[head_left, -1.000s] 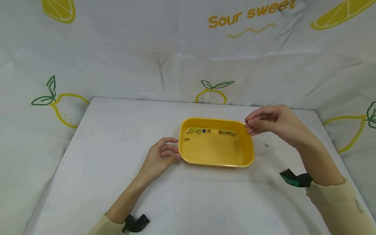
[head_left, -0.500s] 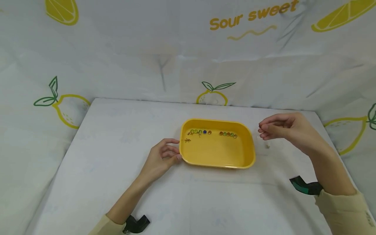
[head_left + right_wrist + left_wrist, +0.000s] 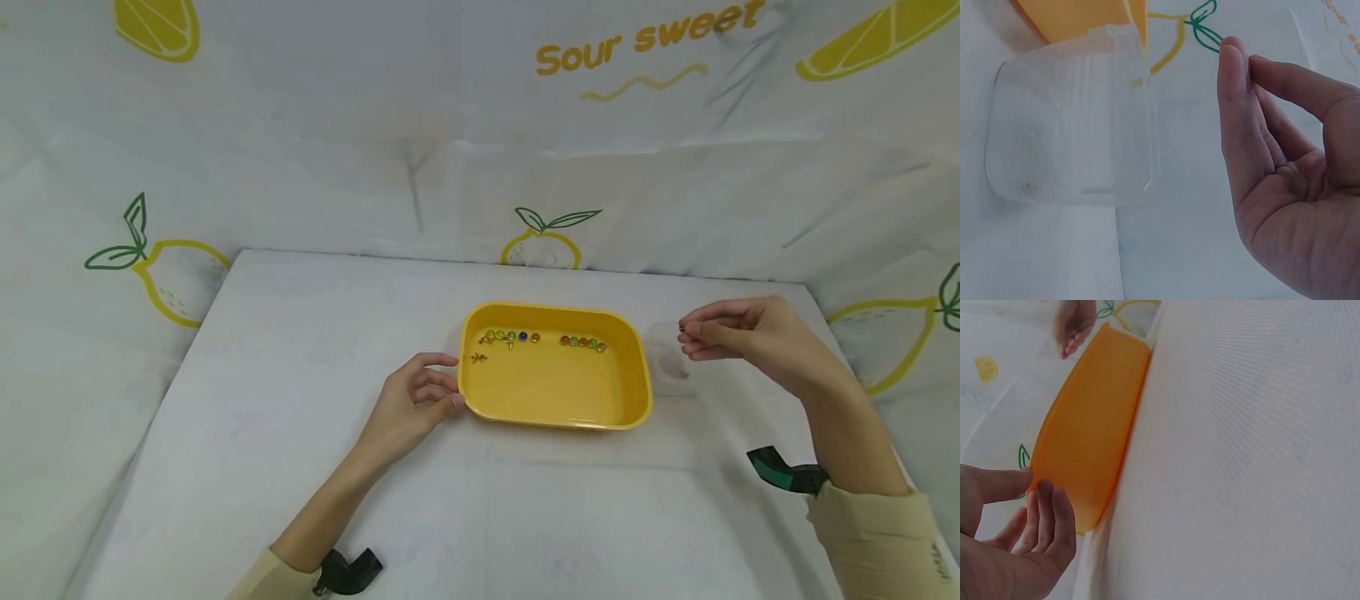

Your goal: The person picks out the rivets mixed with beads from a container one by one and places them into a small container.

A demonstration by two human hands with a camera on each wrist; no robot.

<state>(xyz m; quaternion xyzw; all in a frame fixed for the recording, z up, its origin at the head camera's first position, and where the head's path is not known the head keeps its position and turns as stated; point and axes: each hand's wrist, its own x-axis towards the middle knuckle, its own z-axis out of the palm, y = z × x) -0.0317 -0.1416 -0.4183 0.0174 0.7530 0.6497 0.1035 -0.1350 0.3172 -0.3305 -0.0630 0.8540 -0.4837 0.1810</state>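
Note:
My left hand (image 3: 408, 408) rests at the left end of a yellow plastic tray (image 3: 555, 400), thumb and fingers touching its wall. In the left wrist view those fingers (image 3: 1047, 519) lie against the orange-looking end of the tray. My right hand (image 3: 750, 337) pinches a small reddish-brown thing (image 3: 681, 327), too small to name, over the right part of a clear plastic box (image 3: 671, 385). Fingertips hide it in the right wrist view. Along the tray's far side lie several coloured glass marbles (image 3: 582, 342) and small gold pins (image 3: 478, 358).
Touching or nearly touching the tray's right end, the clear box (image 3: 1072, 125) holds a tiny object near its bottom (image 3: 1027, 187). A white cloth covers the table (image 3: 315, 333), and a lemon-print curtain (image 3: 315, 150) hangs behind it.
My right hand has moved right, from above the tray's right rim to beside and above the clear box, still pinching the small thing. The left hand stays at the tray.

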